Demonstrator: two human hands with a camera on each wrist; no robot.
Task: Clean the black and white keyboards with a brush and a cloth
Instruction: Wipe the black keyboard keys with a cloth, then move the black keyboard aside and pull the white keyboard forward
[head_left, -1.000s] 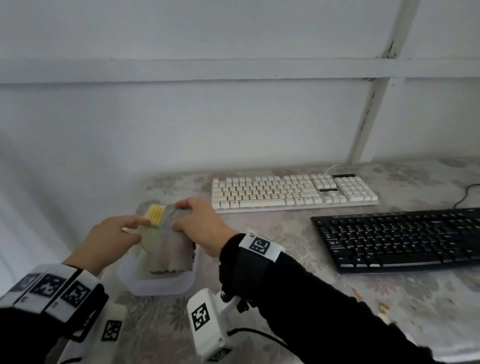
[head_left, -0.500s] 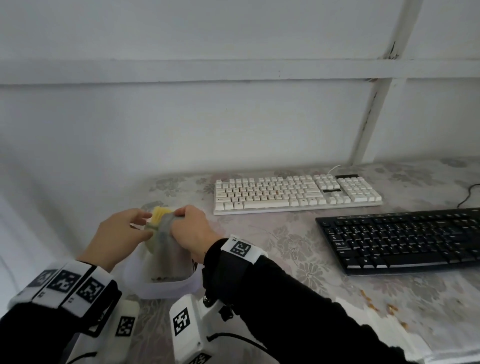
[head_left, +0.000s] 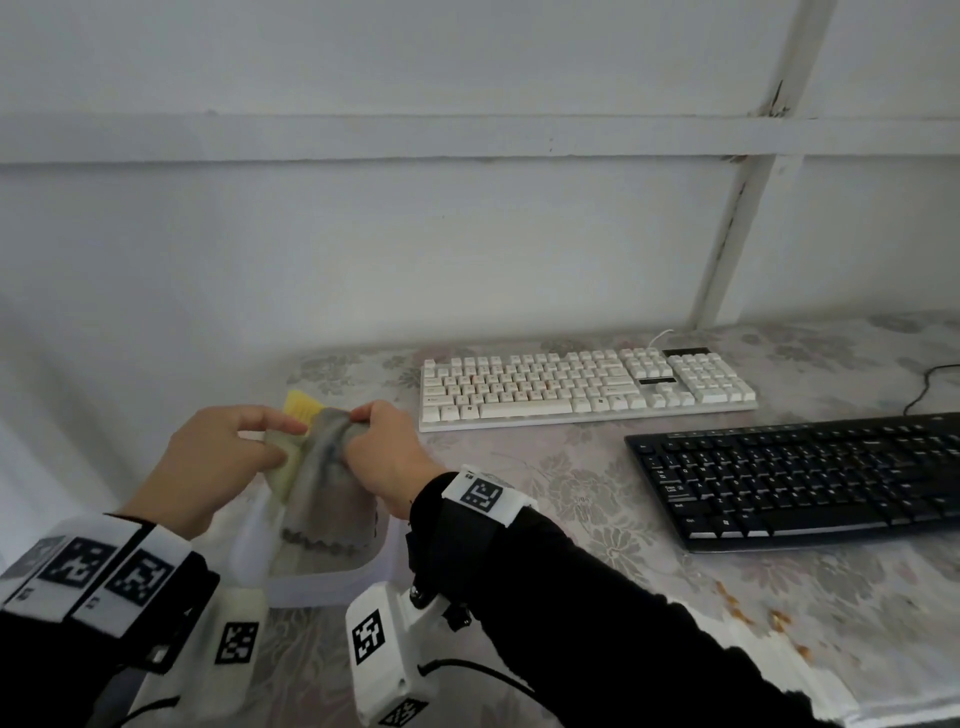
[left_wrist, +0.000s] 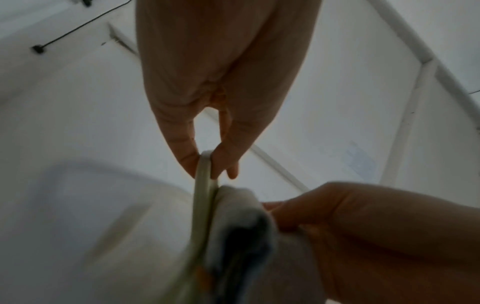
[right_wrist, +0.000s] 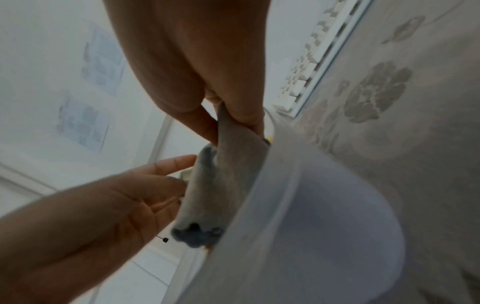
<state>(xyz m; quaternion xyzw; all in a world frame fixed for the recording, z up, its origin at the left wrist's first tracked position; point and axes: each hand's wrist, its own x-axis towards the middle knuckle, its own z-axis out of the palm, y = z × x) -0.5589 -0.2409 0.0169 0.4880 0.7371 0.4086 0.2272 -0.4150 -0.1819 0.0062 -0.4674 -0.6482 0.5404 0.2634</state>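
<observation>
My left hand pinches the pale flat handle of a brush with yellow bristles, above a translucent white container. In the left wrist view my left hand holds the brush's thin edge between thumb and fingers. My right hand pinches the top of a grey cloth, which hangs against the brush into the container. The right wrist view shows my right hand nipping the cloth. The white keyboard and the black keyboard lie to the right.
A flower-patterned cover lies over the table. Orange crumbs are scattered near the front right edge. A black cable runs behind the black keyboard. A white wall stands close behind the table.
Both hands have risen a little above the container. The cloth, earlier draped flat over the brush, is now bunched at its top and hangs down from my right fingers.
</observation>
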